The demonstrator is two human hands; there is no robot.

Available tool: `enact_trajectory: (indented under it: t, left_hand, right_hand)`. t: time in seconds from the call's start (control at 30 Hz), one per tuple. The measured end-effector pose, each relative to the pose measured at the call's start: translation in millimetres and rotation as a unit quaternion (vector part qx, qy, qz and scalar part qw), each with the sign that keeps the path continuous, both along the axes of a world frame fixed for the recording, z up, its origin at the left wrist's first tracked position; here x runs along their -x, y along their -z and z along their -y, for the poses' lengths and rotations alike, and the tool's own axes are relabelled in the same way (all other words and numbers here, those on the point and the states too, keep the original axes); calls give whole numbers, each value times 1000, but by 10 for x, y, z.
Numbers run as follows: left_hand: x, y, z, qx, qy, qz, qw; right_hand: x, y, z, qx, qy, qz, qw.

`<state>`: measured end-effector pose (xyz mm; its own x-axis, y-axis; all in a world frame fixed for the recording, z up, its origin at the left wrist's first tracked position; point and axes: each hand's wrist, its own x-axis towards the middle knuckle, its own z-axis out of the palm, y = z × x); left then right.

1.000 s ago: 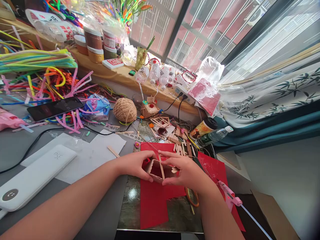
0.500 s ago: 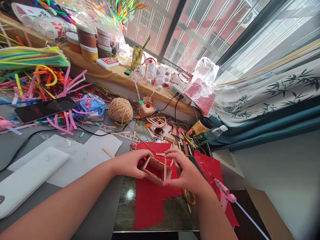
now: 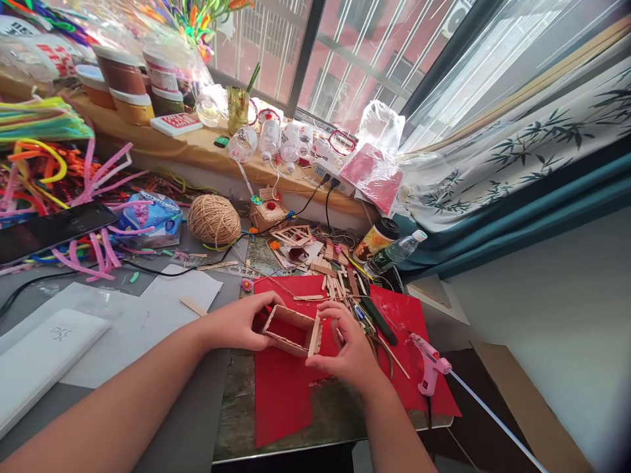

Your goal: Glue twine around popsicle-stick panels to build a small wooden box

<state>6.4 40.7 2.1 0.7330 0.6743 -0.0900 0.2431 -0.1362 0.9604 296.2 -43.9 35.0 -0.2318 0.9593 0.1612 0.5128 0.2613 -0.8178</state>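
Note:
Over the red paper (image 3: 283,407) I hold a small open box of thin wooden pieces (image 3: 290,345), its hollow side facing up. My left hand (image 3: 249,322) grips the box's left end between thumb and fingers. At the right end, my right hand (image 3: 342,345) pinches a flat wooden craft stick (image 3: 315,334) against the box's edge. Whether glue joins the stick to the box, I cannot tell. Another craft stick (image 3: 308,298) lies on the red paper just beyond the box.
A pink glue gun (image 3: 430,364) with a long glue stick rests at the right. Loose wooden sticks (image 3: 340,286) are piled behind my hands. A ball of twine (image 3: 213,221), a water bottle (image 3: 397,253) and a white power bank (image 3: 46,364) lie around. Black cables cross the table.
The view has swung to the right, so the scene sits further left. The stick in my right hand now lies closer along the box's right end. Both hands keep their hold.

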Motion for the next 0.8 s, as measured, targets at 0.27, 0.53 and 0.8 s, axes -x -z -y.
enact_trajectory:
  t: [0.27, 0.53, 0.8]
  left_hand:
    - [-17, 33, -9, 7, -3, -10, 1000]
    - [-4, 18, -13, 2, 3, -24, 1000]
    - [-1, 7, -8, 3, 6, -19, 1000]
  right_hand:
    - [-22, 172, 52, -43, 5, -33, 999]
    - [-39, 194, 107, -59, 16, -22, 998]
    - [-50, 130, 99, -61, -8, -14, 998]
